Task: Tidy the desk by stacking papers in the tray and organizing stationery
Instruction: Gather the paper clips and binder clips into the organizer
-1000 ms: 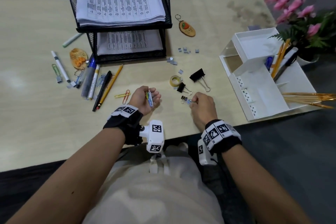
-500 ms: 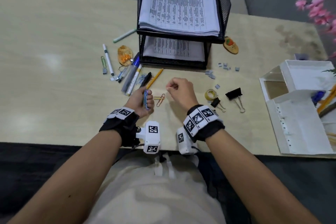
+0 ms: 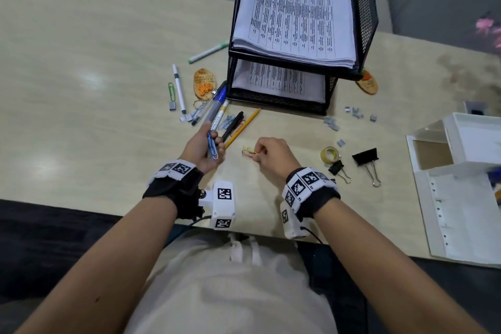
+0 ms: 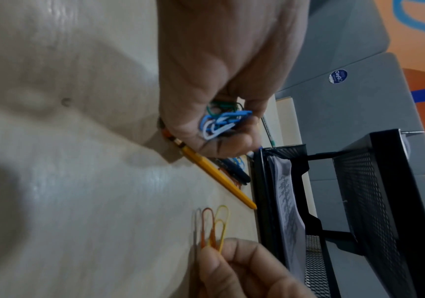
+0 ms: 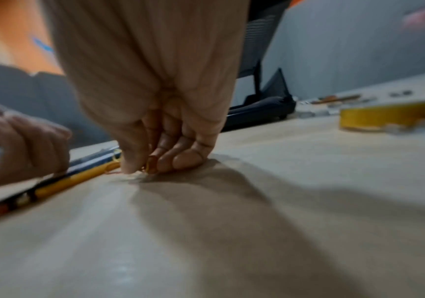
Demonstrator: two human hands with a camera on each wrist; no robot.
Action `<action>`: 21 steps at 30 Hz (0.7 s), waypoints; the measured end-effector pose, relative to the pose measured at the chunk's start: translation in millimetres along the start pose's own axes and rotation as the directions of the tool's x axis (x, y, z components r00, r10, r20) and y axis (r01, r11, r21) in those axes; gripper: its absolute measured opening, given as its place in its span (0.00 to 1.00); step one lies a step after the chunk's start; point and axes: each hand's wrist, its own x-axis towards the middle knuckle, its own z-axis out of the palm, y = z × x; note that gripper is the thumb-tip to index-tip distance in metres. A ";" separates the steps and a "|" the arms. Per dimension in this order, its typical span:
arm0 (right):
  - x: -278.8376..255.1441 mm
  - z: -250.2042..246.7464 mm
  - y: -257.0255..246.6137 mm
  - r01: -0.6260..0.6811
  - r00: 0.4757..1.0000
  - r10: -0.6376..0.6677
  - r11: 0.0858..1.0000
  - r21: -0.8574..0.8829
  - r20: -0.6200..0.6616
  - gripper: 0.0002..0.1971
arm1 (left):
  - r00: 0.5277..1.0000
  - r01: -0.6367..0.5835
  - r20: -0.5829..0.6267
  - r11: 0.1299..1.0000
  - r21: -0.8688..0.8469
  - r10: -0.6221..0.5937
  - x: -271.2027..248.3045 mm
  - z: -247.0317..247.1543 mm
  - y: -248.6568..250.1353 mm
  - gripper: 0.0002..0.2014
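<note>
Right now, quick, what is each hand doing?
Left hand: holding a bunch of paper clips, blue, white and green.
Right hand: pinching the orange and yellow paper clips on the desk.

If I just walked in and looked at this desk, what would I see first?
Probably the black mesh tray at the back of the desk, stacked with printed papers. Nearer, the left hand holds a bunch of blue paper clips, while the right hand pinches orange and yellow paper clips off the desk. Pens and a yellow pencil lie scattered beside the tray.
</note>
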 end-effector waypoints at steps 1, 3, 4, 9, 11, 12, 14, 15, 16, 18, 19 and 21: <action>0.6 -1.0 0.4 -0.040 0.997 0.045 0.995 0.091 -0.055 0.05 | 1.000 -0.024 -0.014 1.000 -0.012 0.024 1.0 2.0 0.4 0.24; 1.7 -5.1 -4.3 -0.042 0.982 0.083 0.973 0.228 -0.171 0.06 | 0.998 -0.053 -0.029 0.998 -0.040 0.052 3.6 5.5 0.8 0.23; 1.5 -7.3 -10.5 -0.014 0.975 0.076 0.960 0.280 -0.211 0.05 | 0.998 -0.059 -0.025 0.997 -0.046 0.058 4.4 7.7 0.2 0.22; -3.1 -13.5 -61.5 0.154 0.975 -0.069 0.893 0.423 -0.209 0.04 | 0.996 0.001 0.087 0.989 -0.145 0.011 4.7 10.0 -2.2 0.23; 1.3 -17.1 -74.2 0.220 0.963 -0.132 0.889 0.401 -0.235 0.06 | 0.993 0.004 0.115 0.985 -0.173 0.016 3.2 9.3 0.1 0.24; 6.3 -19.5 -77.0 0.237 0.954 -0.144 0.899 0.368 -0.263 0.07 | 0.995 -0.007 0.093 0.985 -0.172 0.023 3.1 8.1 2.2 0.23; 21.9 -23.4 -75.4 0.221 0.944 -0.138 0.938 0.266 -0.298 0.08 | 0.999 -0.017 0.035 0.989 -0.148 0.023 3.4 3.0 7.7 0.23; 31.4 -23.9 -71.9 0.202 0.948 -0.142 0.960 0.193 -0.285 0.10 | 1.000 -0.013 0.020 0.990 -0.142 0.016 3.4 -1.1 11.0 0.22; 39.9 -23.3 -66.4 0.180 0.959 -0.149 0.978 0.111 -0.241 0.12 | 1.000 -0.004 0.021 0.991 -0.134 0.007 3.1 -4.4 13.7 0.22; 52.7 -19.0 -55.0 0.173 0.980 -0.180 0.982 -0.076 -0.090 0.19 | 1.000 0.007 0.026 0.993 -0.116 -0.004 2.4 -11.5 17.8 0.22; 56.3 -16.7 -49.2 0.189 0.981 -0.195 0.967 -0.168 -0.020 0.21 | 1.000 0.006 0.026 0.994 -0.112 -0.003 1.2 -13.4 19.7 0.24; 58.7 -11.9 -39.2 0.223 0.975 -0.219 0.926 -0.304 0.047 0.20 | 1.000 -0.009 0.017 0.993 -0.115 0.011 -0.2 -17.3 22.6 0.25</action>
